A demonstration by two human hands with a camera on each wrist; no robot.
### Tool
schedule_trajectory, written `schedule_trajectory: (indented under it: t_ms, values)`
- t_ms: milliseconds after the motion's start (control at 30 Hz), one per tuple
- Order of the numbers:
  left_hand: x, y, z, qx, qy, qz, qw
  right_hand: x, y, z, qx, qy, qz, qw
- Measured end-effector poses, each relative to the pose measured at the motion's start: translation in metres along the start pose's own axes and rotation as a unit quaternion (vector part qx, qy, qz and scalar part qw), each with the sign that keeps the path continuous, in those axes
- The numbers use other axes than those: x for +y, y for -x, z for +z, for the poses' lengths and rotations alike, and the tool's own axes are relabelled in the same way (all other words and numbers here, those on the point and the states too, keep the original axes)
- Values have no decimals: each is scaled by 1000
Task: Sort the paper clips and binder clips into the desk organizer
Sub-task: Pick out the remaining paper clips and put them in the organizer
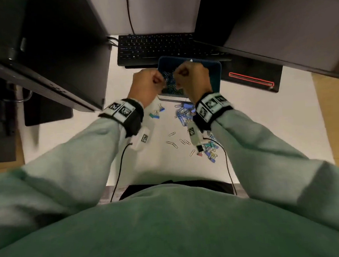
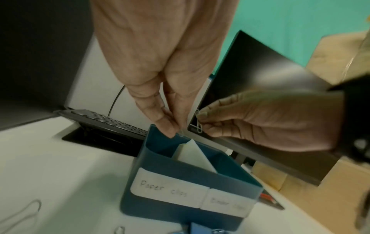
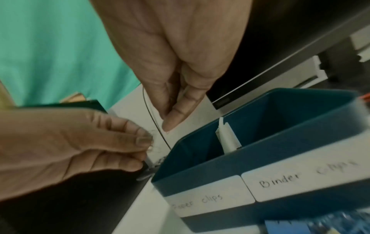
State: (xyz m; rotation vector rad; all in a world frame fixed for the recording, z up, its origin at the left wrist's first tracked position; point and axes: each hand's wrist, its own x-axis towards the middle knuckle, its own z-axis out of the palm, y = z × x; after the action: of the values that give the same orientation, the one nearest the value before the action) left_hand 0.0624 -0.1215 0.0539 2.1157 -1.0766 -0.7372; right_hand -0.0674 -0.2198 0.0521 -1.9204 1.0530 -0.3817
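Left hand (image 2: 160, 98) pinches wire (head view hides it) over organizer (image 2: 180, 204).

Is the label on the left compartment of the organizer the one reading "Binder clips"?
No: on the organizer the left label ends in "clips" after "Paper", while the "Binder Clips" label fronts the right compartment.

Organizer (image 1: 217, 73) before keyboard (image 1: 151, 48) — loose clips (image 1: 183, 113) nearer, on desk (image 1: 162, 160)

The person wears a pale mint-green, long-sleeved sweatshirt (image 1: 170, 227). Behind the fingers, each wrist carries a black strap with white square-patterned marker tiles (image 1: 122, 110) (image 1: 210, 104), and a small white camera block (image 1: 143, 139) (image 1: 194, 135) trailing a thin black cable (image 1: 117, 173).
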Motion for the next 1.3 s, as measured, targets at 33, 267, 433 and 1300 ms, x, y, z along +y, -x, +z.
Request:
schedule_trajectory:
  t_ms: [33,267,433,1300]
  values:
    - [0,-8,3,-4,-36,6,999,-3,-9,6,-18,49,1,999]
    - [-28,33,59,-35,-129,94,987,49,44,1,22,177,-41,983]
    - [-56,58,106,-212,-302,168,914,109,99,20,-116,319,-35,940]
    - [-91,61,95,-160,-316,269,896,98,44,-21,-1,307,-34,951]
